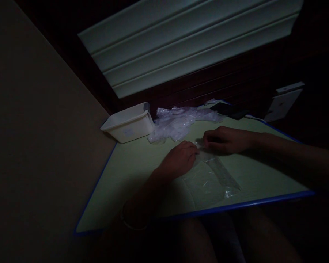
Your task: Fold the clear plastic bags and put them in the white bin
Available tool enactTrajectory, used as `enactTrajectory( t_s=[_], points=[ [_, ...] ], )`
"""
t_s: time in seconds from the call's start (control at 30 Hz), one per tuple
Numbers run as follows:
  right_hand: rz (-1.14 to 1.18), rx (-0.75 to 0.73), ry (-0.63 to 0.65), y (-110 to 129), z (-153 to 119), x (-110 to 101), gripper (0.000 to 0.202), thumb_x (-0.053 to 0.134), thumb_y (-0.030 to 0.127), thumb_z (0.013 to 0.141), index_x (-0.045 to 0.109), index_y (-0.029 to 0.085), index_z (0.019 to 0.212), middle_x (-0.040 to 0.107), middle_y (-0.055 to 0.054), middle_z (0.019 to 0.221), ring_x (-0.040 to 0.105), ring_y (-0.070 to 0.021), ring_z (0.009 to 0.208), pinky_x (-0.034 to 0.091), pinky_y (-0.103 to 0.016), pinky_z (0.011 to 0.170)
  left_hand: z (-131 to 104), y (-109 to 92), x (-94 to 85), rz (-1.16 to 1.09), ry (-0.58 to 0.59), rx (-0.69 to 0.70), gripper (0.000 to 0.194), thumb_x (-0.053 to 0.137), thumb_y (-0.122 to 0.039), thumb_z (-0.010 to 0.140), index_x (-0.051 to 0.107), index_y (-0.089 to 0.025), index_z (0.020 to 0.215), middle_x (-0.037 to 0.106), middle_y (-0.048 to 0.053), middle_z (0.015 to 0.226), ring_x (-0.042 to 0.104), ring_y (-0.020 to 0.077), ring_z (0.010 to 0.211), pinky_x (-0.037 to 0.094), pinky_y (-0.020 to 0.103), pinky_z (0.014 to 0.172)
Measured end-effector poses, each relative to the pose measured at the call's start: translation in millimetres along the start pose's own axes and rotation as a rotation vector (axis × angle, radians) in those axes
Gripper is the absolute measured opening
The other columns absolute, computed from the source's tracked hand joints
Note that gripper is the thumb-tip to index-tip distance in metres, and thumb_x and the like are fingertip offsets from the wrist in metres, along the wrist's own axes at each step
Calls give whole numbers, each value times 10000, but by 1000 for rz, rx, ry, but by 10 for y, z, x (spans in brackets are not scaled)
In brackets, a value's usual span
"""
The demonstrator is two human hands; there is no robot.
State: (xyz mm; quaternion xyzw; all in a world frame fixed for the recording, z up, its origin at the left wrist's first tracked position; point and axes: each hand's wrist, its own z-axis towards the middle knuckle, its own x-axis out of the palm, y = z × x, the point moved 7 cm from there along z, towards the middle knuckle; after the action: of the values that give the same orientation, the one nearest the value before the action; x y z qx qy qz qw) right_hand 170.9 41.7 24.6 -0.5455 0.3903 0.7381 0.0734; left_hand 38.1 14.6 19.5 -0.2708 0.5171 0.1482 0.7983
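A clear plastic bag [208, 182] lies flat on the pale green table [120, 182], stretching from the hands toward the near blue edge. My left hand [181, 159] is closed at the bag's far end, fingers pressed together on the plastic. Just right of it, my right hand [219, 140] has its fingers curled in a pinch at the same end of the bag. The light is dim, and the fingertips of both hands are partly lost in shadow.
Behind the hands lies a heap of crumpled clear bags [181, 122]. A white bin [131, 126] stands at the back left by the wall. Dark flat items [230, 110] lie at the back right, with a white box-like object [283, 104] beyond the edge.
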Motion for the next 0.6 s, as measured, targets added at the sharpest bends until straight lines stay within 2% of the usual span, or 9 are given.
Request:
enactTrajectory(
  t_s=[0.2, 0.47, 0.6],
  points=[
    [10, 49, 62, -3, -46, -13, 272, 503, 427, 890, 560, 164, 926, 572, -11, 688, 481, -128, 579, 341, -245, 536, 0, -32, -12, 4, -7, 13, 273, 436, -82, 879, 657, -152, 1024, 662, 80, 1069, 576, 188, 1051, 456, 351, 999],
    [-187, 98, -134, -7, -177, 48, 427, 523, 582, 846, 534, 161, 920, 607, -77, 811, 539, -184, 668, 370, -284, 589, 9, -145, 14, -12, -3, 109, 322, 424, -108, 897, 615, -149, 1154, 642, 85, 1169, 543, 195, 1142, 446, 378, 1039],
    [-157, 93, -175, -13, -235, 43, 418, 505, 566, 867, 548, 159, 951, 615, -85, 844, 550, -193, 695, 390, -294, 609, 2, -149, 51, 14, 28, 124, 346, 423, -116, 904, 605, -161, 1195, 622, 78, 1232, 523, 198, 1184, 431, 388, 1059]
  ],
)
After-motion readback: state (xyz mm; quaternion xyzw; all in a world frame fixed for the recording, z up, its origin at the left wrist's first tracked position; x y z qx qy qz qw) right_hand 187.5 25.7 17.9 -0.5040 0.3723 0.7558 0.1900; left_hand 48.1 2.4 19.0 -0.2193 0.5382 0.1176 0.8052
